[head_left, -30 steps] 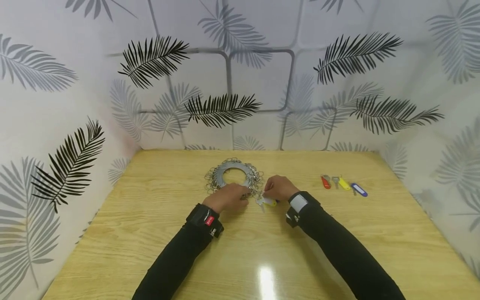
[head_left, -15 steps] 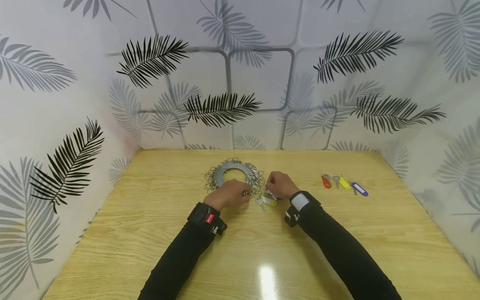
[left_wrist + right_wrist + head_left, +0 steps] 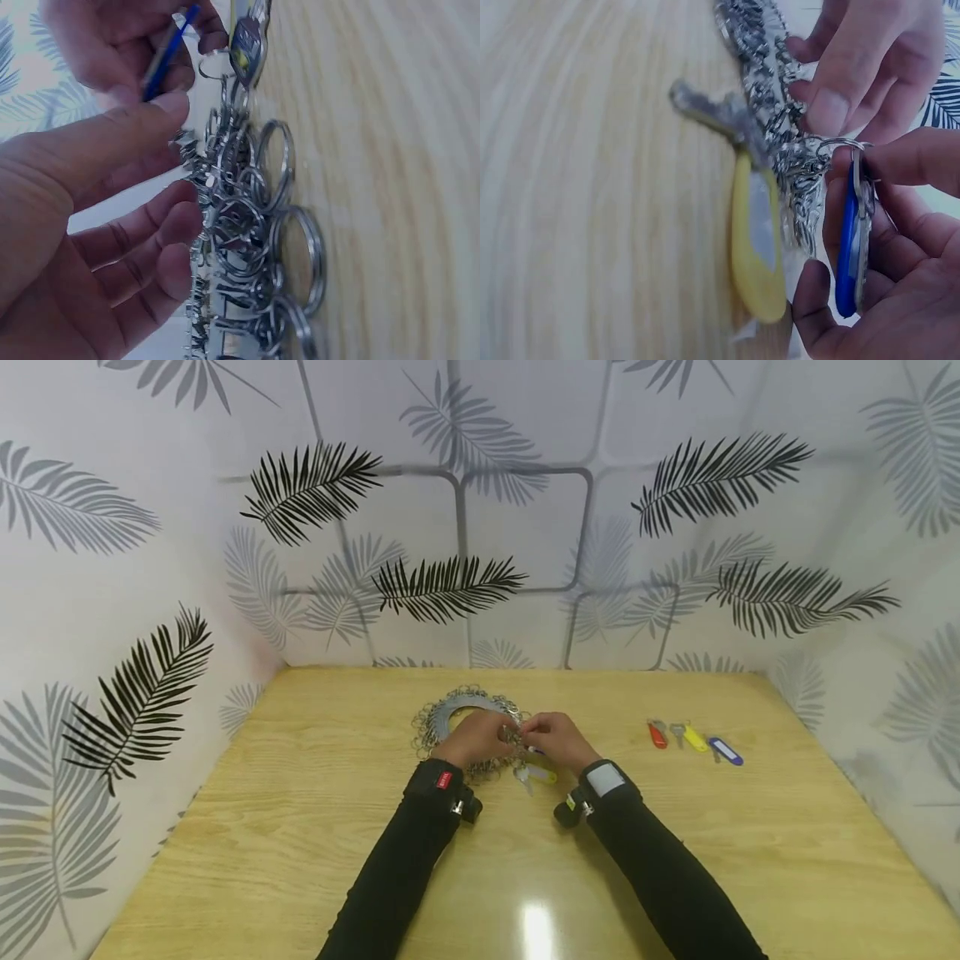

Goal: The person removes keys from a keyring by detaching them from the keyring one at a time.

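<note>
A grey ring-shaped plate [image 3: 442, 717] with many metal clasps and split rings [image 3: 301, 259] round its edge lies mid-table. My left hand [image 3: 476, 737] is over its right side, thumb and fingers closed about the metal rings there; the exact contact is partly hidden. Close beside it, my right hand [image 3: 561, 742] pinches the split ring [image 3: 844, 142] of a blue key tag [image 3: 847, 255] with a key hanging alongside. Below the hands lies a yellow key tag [image 3: 759, 247] with a silver key [image 3: 523, 779], next to the plate's edge.
To the right lie a red key tag [image 3: 657, 735], another yellow key tag [image 3: 694, 739] and another blue key tag [image 3: 725, 751], with keys beside them. A leaf-patterned wall [image 3: 525, 635] bounds the wooden table [image 3: 300, 827] at the back and sides.
My left hand has moved right and slightly up, lifting rings at the plate's right side. Both hands are now nearly touching. The right hand still has the blue key tag.
</note>
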Tool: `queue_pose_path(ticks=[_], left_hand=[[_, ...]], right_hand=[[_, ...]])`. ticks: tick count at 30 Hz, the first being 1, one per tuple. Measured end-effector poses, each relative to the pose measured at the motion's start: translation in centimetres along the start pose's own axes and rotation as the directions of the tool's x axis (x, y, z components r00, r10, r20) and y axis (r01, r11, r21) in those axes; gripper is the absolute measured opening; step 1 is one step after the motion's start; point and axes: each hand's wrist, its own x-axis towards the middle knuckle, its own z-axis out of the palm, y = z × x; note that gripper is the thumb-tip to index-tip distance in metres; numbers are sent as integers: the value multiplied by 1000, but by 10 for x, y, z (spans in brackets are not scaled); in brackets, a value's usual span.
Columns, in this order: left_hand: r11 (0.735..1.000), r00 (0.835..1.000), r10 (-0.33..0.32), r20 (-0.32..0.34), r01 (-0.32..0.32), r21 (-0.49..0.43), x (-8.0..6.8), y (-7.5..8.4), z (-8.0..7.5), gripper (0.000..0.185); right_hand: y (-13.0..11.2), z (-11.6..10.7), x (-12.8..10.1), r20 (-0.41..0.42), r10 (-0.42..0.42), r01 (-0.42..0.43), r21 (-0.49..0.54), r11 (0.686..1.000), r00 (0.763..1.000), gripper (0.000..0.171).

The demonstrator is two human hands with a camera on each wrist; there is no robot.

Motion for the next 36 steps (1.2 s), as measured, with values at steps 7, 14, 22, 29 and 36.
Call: queue_pose_path(ticks=[7,14,22,29,36], left_hand=[[997,1000,7,-19,-8,-72,6,-8,4,19],[997,997,15,-81,-21,-68,7,-11,4,16],[994,988,41,-147,-56,-97,7,-17,7,23],[977,983,66,-170,-98,-189,4,-16,8,22],[983,990,51,-135,-73,-169,2,-16,8,20]], right_hand=[[3,4,0,6,-14,13,107,994,1000,17],[0,8,-1,-41,23,-16,158,987,999,18],[0,8,-1,-94,68,-54,138,989,993,16],[1,12,-2,-136,76,-53,166,985,988,16],[7,12,-1,-124,75,-49,195,979,989,14]])
